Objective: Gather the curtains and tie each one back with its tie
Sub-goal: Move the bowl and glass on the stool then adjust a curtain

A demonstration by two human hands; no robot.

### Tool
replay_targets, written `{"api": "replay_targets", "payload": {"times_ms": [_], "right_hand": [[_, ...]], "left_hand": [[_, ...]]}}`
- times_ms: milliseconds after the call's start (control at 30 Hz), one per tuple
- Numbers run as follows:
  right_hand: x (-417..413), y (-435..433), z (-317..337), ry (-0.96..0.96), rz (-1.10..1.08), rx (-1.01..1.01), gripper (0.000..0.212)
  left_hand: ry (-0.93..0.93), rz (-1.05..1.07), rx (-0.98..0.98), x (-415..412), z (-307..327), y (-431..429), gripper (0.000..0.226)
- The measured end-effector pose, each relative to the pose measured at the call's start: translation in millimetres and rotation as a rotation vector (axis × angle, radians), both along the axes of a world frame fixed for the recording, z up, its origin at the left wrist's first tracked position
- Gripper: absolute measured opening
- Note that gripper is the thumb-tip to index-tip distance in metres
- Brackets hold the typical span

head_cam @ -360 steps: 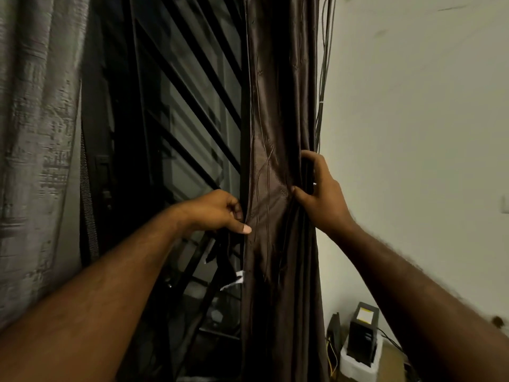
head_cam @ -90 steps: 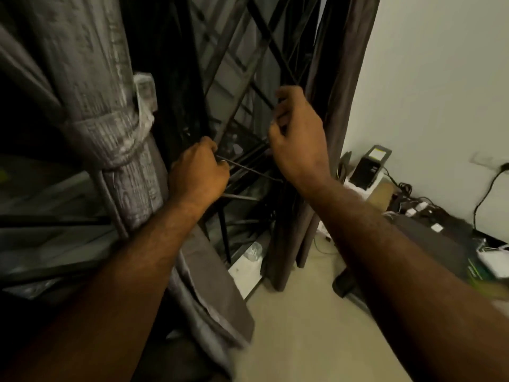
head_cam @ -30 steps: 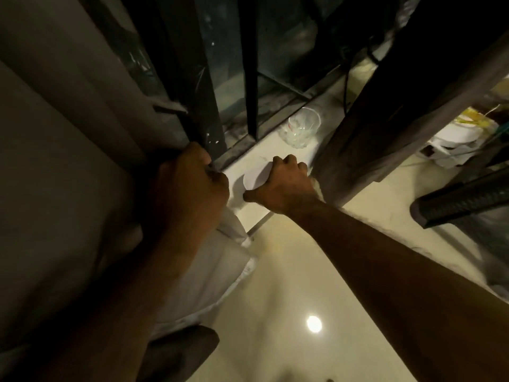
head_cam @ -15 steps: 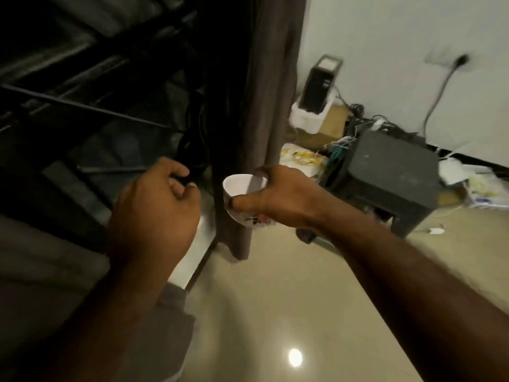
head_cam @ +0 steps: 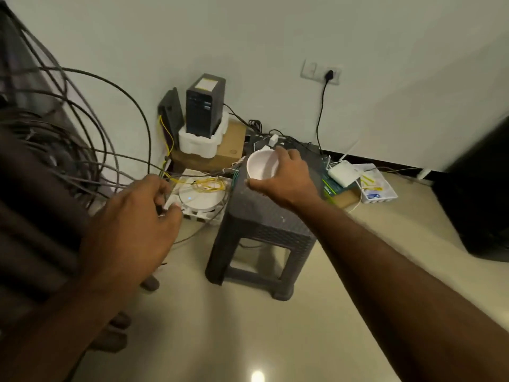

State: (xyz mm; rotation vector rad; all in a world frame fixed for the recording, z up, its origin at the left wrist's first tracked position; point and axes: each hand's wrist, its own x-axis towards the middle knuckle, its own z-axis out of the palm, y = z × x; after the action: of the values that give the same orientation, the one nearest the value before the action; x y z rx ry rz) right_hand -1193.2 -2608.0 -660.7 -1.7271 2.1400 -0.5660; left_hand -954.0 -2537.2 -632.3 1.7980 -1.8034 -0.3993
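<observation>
Right-hand [head_cam: 285, 181] cup [head_cam: 261, 167] now upright over stool [head_cam: 261, 216]

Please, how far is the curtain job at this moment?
Done: nothing confirmable; the curtain at the left edge is blurred, no tie visible. In hand: the right hand grips a white cup over the stool, apparently clearing it away; the left hand is beside the cables. Left: likely tying that curtain back.

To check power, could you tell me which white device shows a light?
The round device left of the stool, with a blue dot; the antenna box right of it shows none.
</observation>
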Motion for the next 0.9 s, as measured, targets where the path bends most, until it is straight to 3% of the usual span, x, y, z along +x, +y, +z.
{"api": "replay_targets", "payload": {"times_ms": [267, 600, 900], "right_hand": [[-47.2, -117.8, -105.6, 0.101, 0.042, 0.014, 0.114], [-61.2, -181.1, -163.1, 0.082, 0.059, 0.105, 0.113], [-64.9, -192.3, -173.8, 0.044, 0.048, 0.162, 0.112]], "left_hand": [[-0.23, -0.071, 0.063, -52.3, -89.0, -118.3, 0.046], [-0.182, -0.071, 0.15, -66.7, -142.6, -157.1, 0.044], [-0.14, -0.058, 0.052, -57.5, -146.6, -163.2, 0.035]]}}
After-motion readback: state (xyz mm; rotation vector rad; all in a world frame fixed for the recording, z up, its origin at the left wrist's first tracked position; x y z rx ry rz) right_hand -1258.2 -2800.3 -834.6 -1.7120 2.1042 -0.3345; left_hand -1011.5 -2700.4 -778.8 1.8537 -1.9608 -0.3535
